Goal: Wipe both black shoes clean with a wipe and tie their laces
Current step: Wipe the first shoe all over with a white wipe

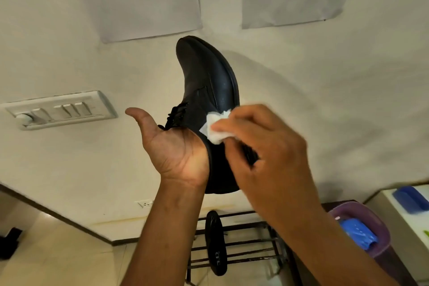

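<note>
A black lace-up shoe (pixel 204 81) is held up in front of the wall, toe pointing upward, its laces (pixel 175 115) hanging loose near the opening. My left hand (pixel 173 146) holds it from the opening side, palm toward me and thumb sticking out, with the fingers hidden inside or behind the shoe. My right hand (pixel 262 146) grips a crumpled white wipe (pixel 214 127) and presses it on the shoe's side near the collar. Another black shoe (pixel 216 242) lies on the rack below, showing its underside.
A dark metal shoe rack (pixel 246 248) stands below against the wall. To its right is a purple bin (pixel 371 227) holding something blue, then a white surface (pixel 399 213) with a blue object. A switch panel (pixel 60 109) and paper sheets (pixel 148 0) are on the wall.
</note>
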